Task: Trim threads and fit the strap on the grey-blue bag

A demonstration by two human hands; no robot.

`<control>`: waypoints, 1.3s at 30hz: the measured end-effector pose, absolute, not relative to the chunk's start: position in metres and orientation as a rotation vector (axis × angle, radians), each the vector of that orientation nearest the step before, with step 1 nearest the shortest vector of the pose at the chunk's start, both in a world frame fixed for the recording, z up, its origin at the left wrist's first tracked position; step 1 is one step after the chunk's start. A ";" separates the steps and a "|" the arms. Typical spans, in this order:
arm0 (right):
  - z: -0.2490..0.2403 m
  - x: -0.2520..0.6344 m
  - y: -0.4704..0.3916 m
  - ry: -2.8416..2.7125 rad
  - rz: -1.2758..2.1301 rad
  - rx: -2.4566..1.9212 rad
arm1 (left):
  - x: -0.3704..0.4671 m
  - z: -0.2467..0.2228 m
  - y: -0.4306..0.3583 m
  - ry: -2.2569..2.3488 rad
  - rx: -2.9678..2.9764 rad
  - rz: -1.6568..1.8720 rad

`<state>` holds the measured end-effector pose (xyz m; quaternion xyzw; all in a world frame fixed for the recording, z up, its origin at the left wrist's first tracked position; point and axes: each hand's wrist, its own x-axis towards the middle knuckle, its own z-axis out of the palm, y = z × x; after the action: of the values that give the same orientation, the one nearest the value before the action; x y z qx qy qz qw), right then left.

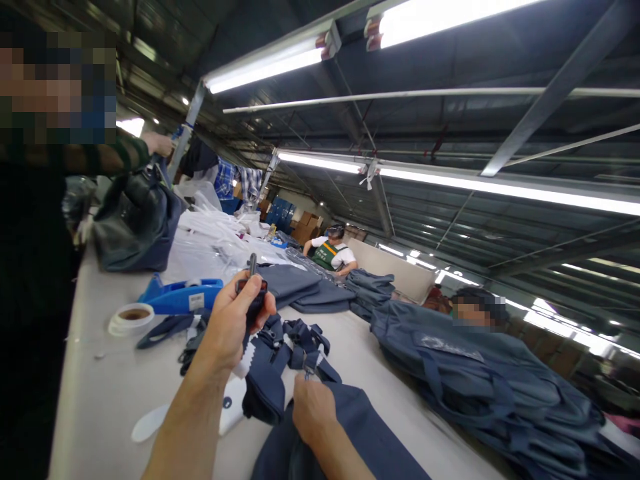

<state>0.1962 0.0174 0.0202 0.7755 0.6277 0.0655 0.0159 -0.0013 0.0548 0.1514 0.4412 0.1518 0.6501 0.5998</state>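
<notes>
My left hand [233,313] is raised over the table and closed on a dark clip [253,283] with a narrow upright tip. Below it hangs a navy padded strap [265,387], which seems to belong to the clip, though my fingers hide the join. My right hand [315,407] is closed, its fingers pinched at the upper edge of a navy fabric bag [367,427]. A small metal fitting [309,375] shows at those fingertips; what exactly they grip is hidden. Bundled navy straps [305,340] lie just beyond both hands.
Left of my arm are a blue tape dispenser [185,297], a roll of tape [131,319] and a white phone [233,403]. Navy bags [480,373] are piled on the right. A person [327,253] works at the far end; another person's hand [157,143] holds a dark bag [140,220].
</notes>
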 end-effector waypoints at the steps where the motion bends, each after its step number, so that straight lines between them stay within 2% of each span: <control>1: 0.025 0.199 0.014 1.924 0.218 2.435 | 0.000 0.150 0.056 0.351 1.048 1.484; 10: 0.020 0.197 -0.010 1.969 0.188 2.717 | 0.046 0.117 0.079 0.532 1.571 0.927; 17: 0.000 0.233 -0.014 2.496 -0.069 2.890 | 0.062 0.099 0.079 0.508 1.588 0.707; 24: 0.008 0.254 -0.023 2.910 -0.429 2.863 | 0.079 0.092 0.058 0.534 1.771 0.548; 29: 0.028 0.256 -0.037 3.016 -0.984 2.632 | 0.080 0.079 0.042 0.641 1.852 0.491; 31: 0.035 0.255 -0.043 2.976 -1.104 2.548 | 0.079 0.069 0.037 0.643 1.835 0.451; 35: 0.041 0.255 -0.049 3.093 -0.868 2.373 | 0.082 0.048 0.028 0.637 1.783 0.413; 39: 0.033 0.258 -0.045 3.191 -0.732 2.293 | 0.089 0.037 0.021 0.683 1.786 0.566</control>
<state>0.2585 -0.0446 0.0331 0.5220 0.7263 -0.1665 -0.4150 0.0885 0.0207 0.0370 0.7523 0.2877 0.2385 0.5426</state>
